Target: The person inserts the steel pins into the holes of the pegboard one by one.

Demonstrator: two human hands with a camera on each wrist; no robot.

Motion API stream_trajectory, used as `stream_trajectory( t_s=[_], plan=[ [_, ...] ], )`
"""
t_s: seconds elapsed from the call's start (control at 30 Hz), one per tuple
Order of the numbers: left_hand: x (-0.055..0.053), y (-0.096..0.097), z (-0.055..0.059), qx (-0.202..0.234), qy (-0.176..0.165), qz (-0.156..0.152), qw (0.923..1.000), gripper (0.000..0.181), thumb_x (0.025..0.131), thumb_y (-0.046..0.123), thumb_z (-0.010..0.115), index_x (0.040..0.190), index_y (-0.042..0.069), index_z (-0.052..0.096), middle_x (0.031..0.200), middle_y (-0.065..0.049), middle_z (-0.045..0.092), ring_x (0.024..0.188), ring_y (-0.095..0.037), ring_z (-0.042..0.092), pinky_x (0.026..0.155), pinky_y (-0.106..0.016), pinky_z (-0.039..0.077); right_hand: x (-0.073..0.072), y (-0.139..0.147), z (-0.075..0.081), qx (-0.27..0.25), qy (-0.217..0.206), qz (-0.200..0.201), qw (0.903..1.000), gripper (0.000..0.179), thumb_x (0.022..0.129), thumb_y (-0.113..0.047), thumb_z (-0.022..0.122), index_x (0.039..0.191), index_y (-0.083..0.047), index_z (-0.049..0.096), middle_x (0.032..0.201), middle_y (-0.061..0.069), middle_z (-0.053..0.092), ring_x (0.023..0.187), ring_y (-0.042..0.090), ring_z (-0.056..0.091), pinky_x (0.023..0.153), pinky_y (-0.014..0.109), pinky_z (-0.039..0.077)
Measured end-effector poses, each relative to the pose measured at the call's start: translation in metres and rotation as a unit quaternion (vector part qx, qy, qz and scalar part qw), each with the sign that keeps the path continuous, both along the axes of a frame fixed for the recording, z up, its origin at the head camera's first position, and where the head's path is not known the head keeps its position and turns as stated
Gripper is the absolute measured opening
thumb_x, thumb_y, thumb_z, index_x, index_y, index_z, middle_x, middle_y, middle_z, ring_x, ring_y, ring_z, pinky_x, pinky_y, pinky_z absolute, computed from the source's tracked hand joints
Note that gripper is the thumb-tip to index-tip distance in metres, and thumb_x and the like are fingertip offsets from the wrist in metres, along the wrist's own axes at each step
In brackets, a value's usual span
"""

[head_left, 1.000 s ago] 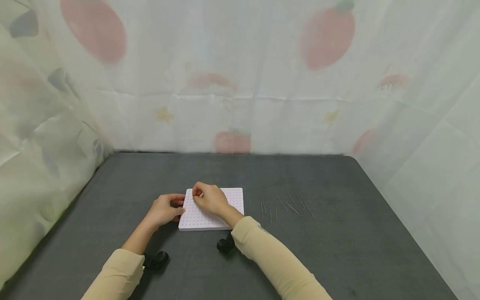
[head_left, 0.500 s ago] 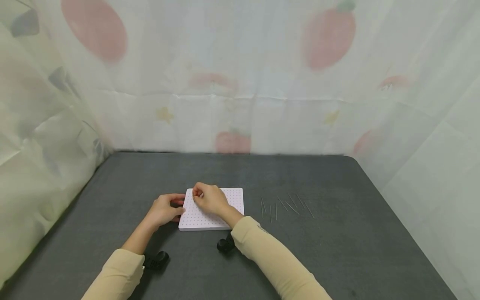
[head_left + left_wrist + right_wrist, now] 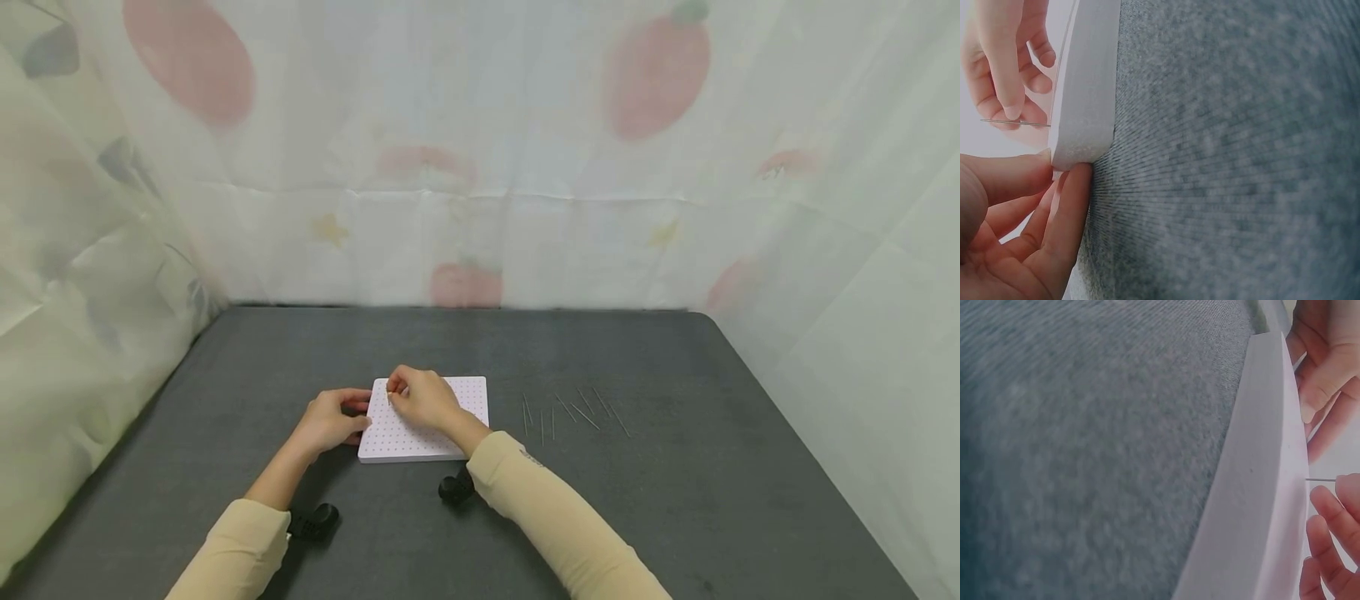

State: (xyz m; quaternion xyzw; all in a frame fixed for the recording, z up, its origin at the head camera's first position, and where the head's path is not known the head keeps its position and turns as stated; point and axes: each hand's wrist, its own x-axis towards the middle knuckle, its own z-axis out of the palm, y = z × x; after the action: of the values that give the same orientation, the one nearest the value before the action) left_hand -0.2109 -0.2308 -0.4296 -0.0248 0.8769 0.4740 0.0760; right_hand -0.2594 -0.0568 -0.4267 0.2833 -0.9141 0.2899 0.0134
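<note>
A white pegboard (image 3: 405, 442) with rows of small holes lies flat on the dark table. My left hand (image 3: 328, 421) holds its left edge, thumb on the upper edge and fingers against the side, as the left wrist view shows. Over the far left part of the board my right hand (image 3: 423, 398) pinches a thin metal pin (image 3: 1038, 124) between thumb and forefinger. The pin stands upright, its lower end at the board's face in both wrist views. The other fingers of that hand are loosely bent, close over the holes.
Several thin metal pins (image 3: 572, 408) lie scattered on the table (image 3: 675, 483) to the right of the board. Black wrist devices (image 3: 318, 521) sit below both hands. Printed curtains (image 3: 465, 167) close off the back and sides.
My right hand has shifted very slightly to the right, and the pin shows more plainly beneath its fingertips. The left hand and the board stay in place.
</note>
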Motion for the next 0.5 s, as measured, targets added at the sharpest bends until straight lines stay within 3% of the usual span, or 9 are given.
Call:
stream_trajectory(
  t_s=[0.5],
  plan=[
    [-0.001, -0.001, -0.001, -0.018, -0.008, 0.010, 0.9997, 0.049, 0.082, 0.001, 0.063, 0.128, -0.003, 0.049, 0.115, -0.024, 0.056, 0.077, -0.019, 0.065, 0.060, -0.032, 0.057, 0.000, 0.025, 0.016, 0.007, 0.008, 0.022, 0.9997, 0.009, 0.088, -0.022, 0.060, 0.097, -0.021, 0.063, 0.090, -0.011, 0.065, 0.074, 0.001, 0.056, 0.060, 0.015, 0.042]
  ],
)
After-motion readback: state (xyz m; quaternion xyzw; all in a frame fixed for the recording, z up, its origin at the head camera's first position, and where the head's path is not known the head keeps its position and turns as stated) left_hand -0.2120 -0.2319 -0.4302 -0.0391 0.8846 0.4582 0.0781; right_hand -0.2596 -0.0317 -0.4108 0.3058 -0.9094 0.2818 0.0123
